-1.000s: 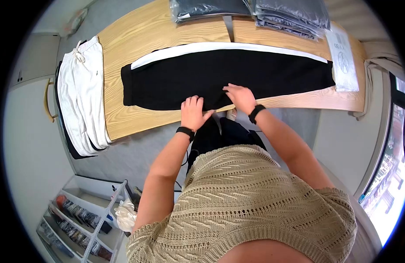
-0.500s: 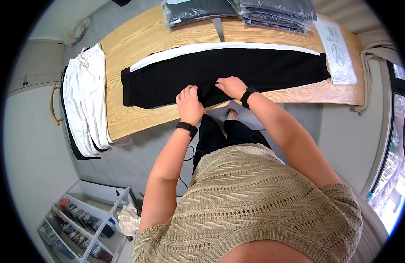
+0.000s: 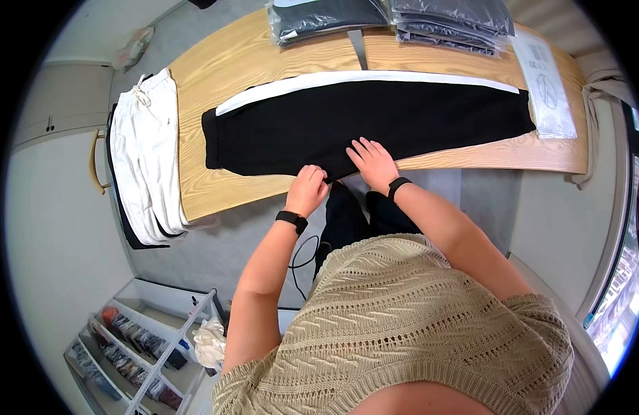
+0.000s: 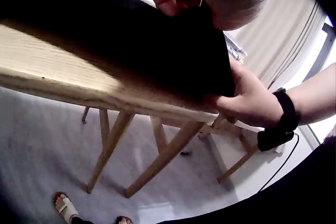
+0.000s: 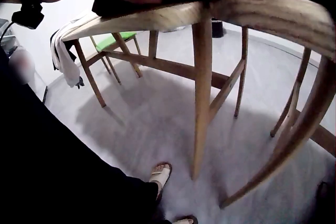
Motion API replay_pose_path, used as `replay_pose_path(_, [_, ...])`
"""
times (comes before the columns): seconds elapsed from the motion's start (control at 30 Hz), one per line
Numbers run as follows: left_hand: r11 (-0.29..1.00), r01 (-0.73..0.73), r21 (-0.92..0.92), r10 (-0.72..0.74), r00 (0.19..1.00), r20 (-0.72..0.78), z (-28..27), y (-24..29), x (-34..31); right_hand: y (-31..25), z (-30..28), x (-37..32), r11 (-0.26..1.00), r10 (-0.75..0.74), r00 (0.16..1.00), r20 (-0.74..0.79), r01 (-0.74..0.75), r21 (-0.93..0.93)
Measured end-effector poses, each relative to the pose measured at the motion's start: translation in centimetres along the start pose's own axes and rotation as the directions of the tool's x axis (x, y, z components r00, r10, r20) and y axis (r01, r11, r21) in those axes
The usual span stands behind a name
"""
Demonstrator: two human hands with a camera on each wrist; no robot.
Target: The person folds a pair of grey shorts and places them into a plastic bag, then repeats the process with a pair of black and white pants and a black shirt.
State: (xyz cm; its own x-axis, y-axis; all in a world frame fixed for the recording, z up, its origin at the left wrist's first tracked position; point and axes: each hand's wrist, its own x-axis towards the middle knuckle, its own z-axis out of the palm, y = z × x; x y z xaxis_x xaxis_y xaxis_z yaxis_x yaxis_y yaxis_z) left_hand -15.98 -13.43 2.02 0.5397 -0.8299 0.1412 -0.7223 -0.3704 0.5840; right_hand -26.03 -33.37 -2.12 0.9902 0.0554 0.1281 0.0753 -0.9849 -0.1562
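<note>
Black trousers with a white side stripe (image 3: 389, 114) lie lengthwise on a wooden table (image 3: 229, 55), their near edge meeting both hands. Nearest the head camera is the wearer's beige openwork-knit top (image 3: 395, 311), with a compartmented white rack (image 3: 150, 377) low at the left. Ahead of the top, a dark band circles each wrist. The left hand (image 3: 308, 190), fingers curled, pinches the black cloth at the table's near edge; the left wrist view shows the cloth bunched beneath its fingertips. The right hand (image 3: 372, 166) rests just beside it, fingers extended over the upper surface of the cloth. At the table's left end, white drawstring trousers (image 3: 143, 159) hang partly over the side, above a dark fabric layer. At the right end, a flat plastic packet (image 3: 549, 90) lies just beside the black trousers. Farthest across the tabletop are a bagged dark garment (image 3: 330, 19) and, near it, a stack of bagged dark garments (image 3: 451, 24).
</note>
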Motion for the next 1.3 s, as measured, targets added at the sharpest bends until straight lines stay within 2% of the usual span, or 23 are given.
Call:
replay_pose_path(0.07, [0.997, -0.041, -0.066, 0.045, 0.997, 0.064, -0.6, 0.3, -0.1, 0.1, 0.4, 0.0, 0.999, 0.021, 0.999, -0.047, -0.019, 0.046])
replay_pose_path(0.13, [0.998, -0.014, -0.054, 0.019, 0.995, 0.099, -1.6, 0.7, 0.2, 0.1, 0.3, 0.0, 0.993, 0.048, 0.998, -0.051, -0.042, 0.106])
replay_pose_path(0.2, [0.966, -0.099, 0.238, 0.100, 0.995, 0.009, -1.8, 0.6, 0.7, 0.1, -0.3, 0.0, 0.996, 0.036, 0.997, -0.068, -0.030, 0.079])
replay_pose_path(0.23, [0.943, -0.102, 0.316, 0.087, 0.994, 0.062, -0.9, -0.6, 0.6, 0.1, -0.6, -0.1, 0.995, 0.027, 0.998, -0.054, -0.022, 0.095])
replay_pose_path(0.33, [0.925, -0.105, 0.365, 0.072, 0.992, 0.103, 1.1, -2.7, 0.6, 0.0, -1.1, -0.1, 0.991, 0.020, 1.000, -0.011, -0.018, 0.132])
replay_pose_path(0.4, [0.929, -0.100, 0.356, 0.066, 0.992, 0.107, 0.6, -2.4, 1.4, 0.0, -1.1, 0.0, 0.987, 0.037, 0.998, -0.055, -0.027, 0.160])
replay_pose_path(0.47, [0.922, -0.182, 0.341, 0.119, 0.973, 0.198, -0.5, -1.7, 1.5, 0.0, -1.1, 0.2, 0.981, 0.068, 0.995, -0.073, -0.054, 0.184])
replay_pose_path(0.57, [0.931, -0.162, 0.328, 0.086, 0.969, 0.232, -0.9, -1.8, 1.3, 0.0, -1.5, 0.5, 0.963, 0.134, 0.986, -0.099, -0.106, 0.249])
replay_pose_path(0.6, [0.931, -0.163, 0.328, 0.087, 0.968, 0.234, -0.5, -2.3, 1.1, 0.0, -1.7, 0.6, 0.950, 0.165, 0.981, -0.100, -0.132, 0.282])
replay_pose_path(0.67, [0.911, -0.130, 0.391, 0.091, 0.989, 0.115, 0.4, -3.3, 1.1, 0.2, -1.7, 0.9, 0.947, 0.174, 0.980, -0.097, -0.140, 0.290])
replay_pose_path(0.73, [0.929, -0.086, 0.359, 0.056, 0.994, 0.092, 0.6, -3.7, 1.5, 0.5, -1.5, 0.7, 0.944, 0.182, 0.979, -0.088, -0.149, 0.293])
replay_pose_path(0.8, [0.914, -0.050, 0.403, 0.012, 0.995, 0.096, 0.2, -4.0, 1.9, 0.7, -1.2, 0.4, 0.953, 0.146, 0.986, -0.082, -0.118, 0.277])
replay_pose_path(0.87, [0.921, -0.063, 0.384, 0.040, 0.997, 0.068, -0.4, -4.2, 1.4, 1.2, -1.1, -0.2, 0.965, 0.089, 0.995, -0.038, -0.077, 0.250])
replay_pose_path(0.93, [0.893, -0.152, 0.424, 0.097, 0.984, 0.150, -1.1, -4.9, 0.5, 2.1, -1.1, -0.9, 0.974, 0.032, 0.999, 0.004, -0.032, 0.225])
replay_pose_path(1.0, [0.889, -0.172, 0.424, 0.105, 0.979, 0.177, -1.5, -4.7, 0.0, 3.2, -1.3, -1.3, 0.996, -0.092, 0.996, 0.011, 0.091, 0.018])
replay_pose_path(1.07, [0.903, -0.129, 0.411, 0.049, 0.978, 0.201, -1.7, -4.9, -0.4, 3.9, -2.2, -2.1, 0.994, 0.001, 0.993, 0.114, -0.013, 0.105])
replay_pose_path(1.13, [0.913, -0.105, 0.395, 0.017, 0.975, 0.220, -1.4, -5.6, -0.7, 4.6, -1.8, -2.9, 0.991, 0.022, 0.996, 0.083, -0.032, 0.127])
replay_pose_path(1.17, [0.916, -0.074, 0.395, -0.013, 0.977, 0.215, -1.3, -5.6, -0.8, 4.9, -1.8, -3.2, 0.998, 0.023, 0.999, 0.044, -0.025, 0.057])
replay_pose_path(1.23, [0.916, -0.033, 0.400, -0.053, 0.978, 0.202, -1.1, -6.4, -1.2, 5.7, -1.9, -3.7, 0.994, 0.089, 0.994, 0.058, -0.092, 0.057])
replay_pose_path(1.27, [0.896, 0.001, 0.445, -0.074, 0.986, 0.147, -0.8, -7.6, -1.6, 6.2, -1.9, -4.0, 0.989, 0.133, 0.988, 0.073, -0.137, 0.061])
replay_pose_path(1.3, [0.873, 0.036, 0.487, -0.093, 0.991, 0.092, -0.9, -8.3, -1.9, 6.9, -1.7, -4.3, 0.982, 0.163, 0.987, -0.011, -0.162, 0.094])
